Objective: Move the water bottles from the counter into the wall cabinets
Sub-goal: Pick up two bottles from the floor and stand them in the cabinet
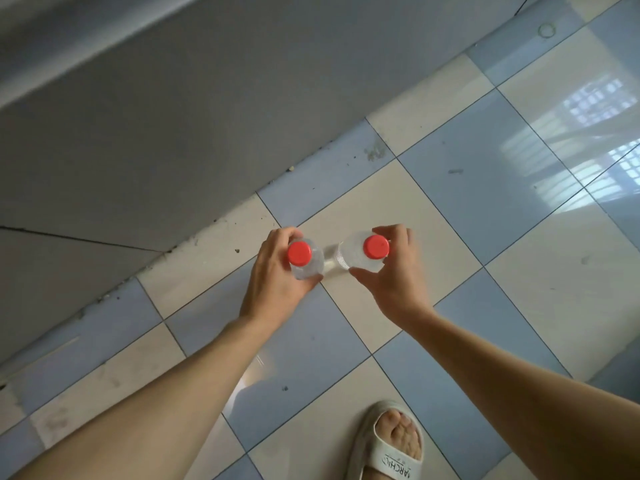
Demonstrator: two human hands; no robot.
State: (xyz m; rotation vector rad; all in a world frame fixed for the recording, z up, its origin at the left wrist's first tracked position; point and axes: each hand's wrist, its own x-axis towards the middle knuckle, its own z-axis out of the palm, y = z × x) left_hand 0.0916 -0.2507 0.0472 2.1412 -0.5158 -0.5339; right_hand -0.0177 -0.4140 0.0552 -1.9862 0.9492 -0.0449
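Sandal [389, 446] on a bare foot sits at the bottom edge of the view, pale, with printed lettering across its strap, planted on a floor [433, 202] of glossy cream and pale blue tiles laid in a checkerboard. Two bare forearms reach forward and down from the lower corners and converge toward the middle of the view. The left hand [277, 275] is turned with its back toward the camera, thumb and fingers curled around the shoulder of a clear water bottle [306, 265] with a red cap, grasping it upright. The right hand [394, 275] mirrors this, wrist bent, fingers and thumb wrapped around the neck area of a second clear bottle [360, 256], also red-capped and seen from above. Both bottles are held in the air over the floor, side by side, close together; whether they touch cannot be told. Beyond the hands, the tiles meet a grey panel [156, 133] running diagonally across the upper left, with specks of dirt along the join. At far right, the tiles reflect a barred window [602, 126].
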